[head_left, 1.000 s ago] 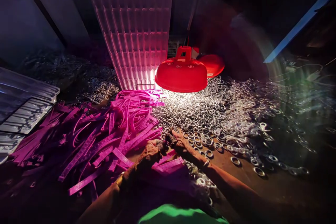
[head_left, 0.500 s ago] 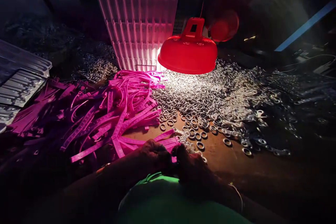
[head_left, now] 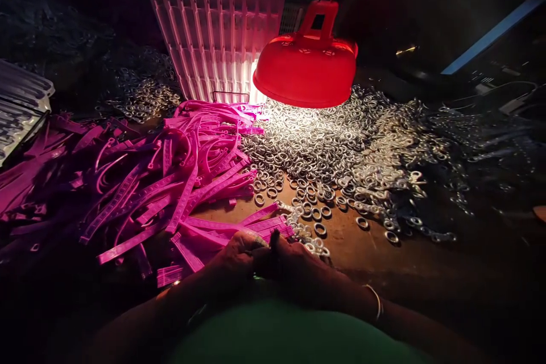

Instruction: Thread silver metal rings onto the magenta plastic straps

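At the front edge of the table, my left hand (head_left: 242,253) and my right hand (head_left: 294,259) meet with their fingers closed together. What they pinch is hidden in shadow and behind the fingers. Just beyond my fingertips lie pink straps (head_left: 273,227), with silvery ring-and-clip pieces (head_left: 301,222) at their far ends. A large heap of pink straps (head_left: 187,176) spreads to the left of my hands. Past them, metal rings (head_left: 318,213) lie loose on the brown tabletop (head_left: 341,244).
A red lamp (head_left: 307,71) hangs low over a big pile of metal rings and clips (head_left: 324,136). A ribbed white plastic crate (head_left: 222,28) stands upright behind the straps. Another ribbed crate (head_left: 21,108) is at the far left. More metal pieces (head_left: 145,88) lie at the back left.
My hands have shifted slightly left and are closer together, with the thumbs near each other. The view has tilted a little, so the lamp and piles appear higher.
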`<state>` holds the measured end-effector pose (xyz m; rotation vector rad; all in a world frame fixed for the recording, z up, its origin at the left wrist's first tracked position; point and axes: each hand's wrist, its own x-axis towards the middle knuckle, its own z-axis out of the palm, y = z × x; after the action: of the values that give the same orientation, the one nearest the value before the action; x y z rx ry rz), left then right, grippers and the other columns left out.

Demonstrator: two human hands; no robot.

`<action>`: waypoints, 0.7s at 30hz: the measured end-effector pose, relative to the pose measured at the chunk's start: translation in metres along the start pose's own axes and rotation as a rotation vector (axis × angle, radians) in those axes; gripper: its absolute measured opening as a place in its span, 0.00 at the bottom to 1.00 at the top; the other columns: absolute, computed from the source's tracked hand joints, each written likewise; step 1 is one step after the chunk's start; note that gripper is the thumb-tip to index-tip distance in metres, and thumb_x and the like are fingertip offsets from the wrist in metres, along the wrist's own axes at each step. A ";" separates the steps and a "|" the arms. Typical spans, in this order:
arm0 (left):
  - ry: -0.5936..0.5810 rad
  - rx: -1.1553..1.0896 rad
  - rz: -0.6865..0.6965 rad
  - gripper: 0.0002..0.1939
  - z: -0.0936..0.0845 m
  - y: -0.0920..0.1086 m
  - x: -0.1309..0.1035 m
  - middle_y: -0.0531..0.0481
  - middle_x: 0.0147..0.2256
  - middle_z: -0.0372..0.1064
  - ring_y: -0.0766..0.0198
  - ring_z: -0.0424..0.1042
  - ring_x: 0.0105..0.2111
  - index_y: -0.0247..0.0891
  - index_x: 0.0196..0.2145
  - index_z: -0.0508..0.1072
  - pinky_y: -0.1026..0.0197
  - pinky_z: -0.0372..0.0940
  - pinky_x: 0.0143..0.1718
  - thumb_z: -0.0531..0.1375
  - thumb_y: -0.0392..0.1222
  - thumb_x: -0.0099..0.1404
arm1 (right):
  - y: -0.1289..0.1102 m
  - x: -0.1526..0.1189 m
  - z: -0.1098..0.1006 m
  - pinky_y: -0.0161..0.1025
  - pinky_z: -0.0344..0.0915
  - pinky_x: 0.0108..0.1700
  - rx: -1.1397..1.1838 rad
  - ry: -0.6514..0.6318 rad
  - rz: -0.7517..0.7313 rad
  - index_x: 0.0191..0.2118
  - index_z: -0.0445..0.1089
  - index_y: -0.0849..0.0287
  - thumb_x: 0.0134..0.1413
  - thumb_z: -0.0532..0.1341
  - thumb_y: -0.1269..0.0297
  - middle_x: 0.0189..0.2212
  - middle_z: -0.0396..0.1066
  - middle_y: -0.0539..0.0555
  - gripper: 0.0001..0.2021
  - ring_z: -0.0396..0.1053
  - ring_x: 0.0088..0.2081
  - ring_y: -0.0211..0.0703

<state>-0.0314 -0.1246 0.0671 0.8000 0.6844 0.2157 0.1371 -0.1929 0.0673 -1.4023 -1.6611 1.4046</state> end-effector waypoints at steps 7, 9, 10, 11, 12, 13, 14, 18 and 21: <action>0.008 0.018 0.010 0.29 0.001 0.002 0.000 0.57 0.16 0.52 0.74 0.51 0.19 0.33 0.15 0.61 0.66 0.46 0.21 0.69 0.60 0.46 | -0.017 -0.001 -0.009 0.34 0.46 0.24 -0.329 -0.060 -0.122 0.42 0.58 0.61 0.58 0.51 0.69 0.24 0.60 0.48 0.07 0.51 0.23 0.34; 0.014 -0.009 0.017 0.27 0.002 0.000 0.000 0.55 0.18 0.55 0.73 0.55 0.20 0.31 0.18 0.64 0.66 0.49 0.23 0.69 0.59 0.47 | -0.010 -0.001 -0.006 0.33 0.47 0.24 -0.275 -0.056 -0.094 0.44 0.58 0.60 0.58 0.52 0.67 0.24 0.61 0.47 0.08 0.53 0.23 0.33; 0.010 -0.020 0.025 0.27 0.002 -0.001 0.000 0.54 0.19 0.57 0.71 0.57 0.21 0.31 0.19 0.65 0.66 0.51 0.24 0.69 0.58 0.49 | -0.005 -0.001 -0.003 0.32 0.46 0.23 -0.240 -0.034 -0.099 0.45 0.57 0.60 0.58 0.53 0.66 0.24 0.60 0.46 0.10 0.53 0.23 0.33; 0.006 -0.037 0.038 0.26 0.003 -0.003 0.000 0.53 0.19 0.59 0.70 0.59 0.21 0.30 0.21 0.67 0.65 0.53 0.25 0.69 0.58 0.50 | 0.000 -0.001 0.001 0.32 0.47 0.23 -0.209 0.001 -0.114 0.47 0.56 0.61 0.60 0.53 0.64 0.23 0.59 0.46 0.12 0.51 0.23 0.33; 0.003 -0.062 0.055 0.24 0.003 -0.005 0.001 0.53 0.20 0.61 0.70 0.61 0.22 0.30 0.22 0.68 0.64 0.55 0.26 0.68 0.57 0.50 | 0.005 -0.002 0.004 0.32 0.47 0.23 -0.184 0.041 -0.132 0.50 0.55 0.61 0.61 0.52 0.61 0.23 0.59 0.45 0.14 0.50 0.23 0.33; 0.001 -0.089 0.078 0.23 0.003 -0.007 0.001 0.52 0.20 0.63 0.69 0.62 0.22 0.30 0.24 0.69 0.64 0.56 0.27 0.68 0.56 0.51 | 0.009 -0.002 0.008 0.32 0.48 0.23 -0.160 0.079 -0.140 0.52 0.54 0.62 0.63 0.51 0.58 0.24 0.58 0.46 0.17 0.49 0.23 0.33; -0.004 -0.114 0.096 0.22 0.003 -0.008 0.002 0.52 0.21 0.64 0.68 0.64 0.22 0.31 0.25 0.70 0.63 0.58 0.27 0.69 0.54 0.52 | 0.012 -0.003 0.010 0.32 0.49 0.24 -0.139 0.108 -0.135 0.54 0.53 0.62 0.64 0.49 0.56 0.24 0.59 0.46 0.18 0.49 0.24 0.34; -0.037 -0.174 0.102 0.18 0.000 -0.006 -0.001 0.51 0.22 0.67 0.68 0.65 0.24 0.31 0.26 0.72 0.64 0.57 0.28 0.69 0.50 0.53 | 0.013 -0.010 0.007 0.33 0.55 0.26 -0.124 0.102 -0.217 0.62 0.46 0.60 0.66 0.48 0.55 0.28 0.64 0.50 0.24 0.54 0.26 0.36; -0.108 -0.147 0.040 0.20 -0.006 -0.002 -0.008 0.52 0.21 0.63 0.70 0.60 0.23 0.30 0.24 0.71 0.64 0.54 0.27 0.68 0.52 0.53 | 0.012 -0.018 -0.003 0.35 0.58 0.31 -0.263 0.008 -0.375 0.65 0.36 0.61 0.65 0.49 0.63 0.32 0.67 0.53 0.28 0.58 0.29 0.38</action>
<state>-0.0418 -0.1262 0.0665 0.6801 0.5449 0.2548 0.1492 -0.2099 0.0607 -1.1442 -2.0332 0.9977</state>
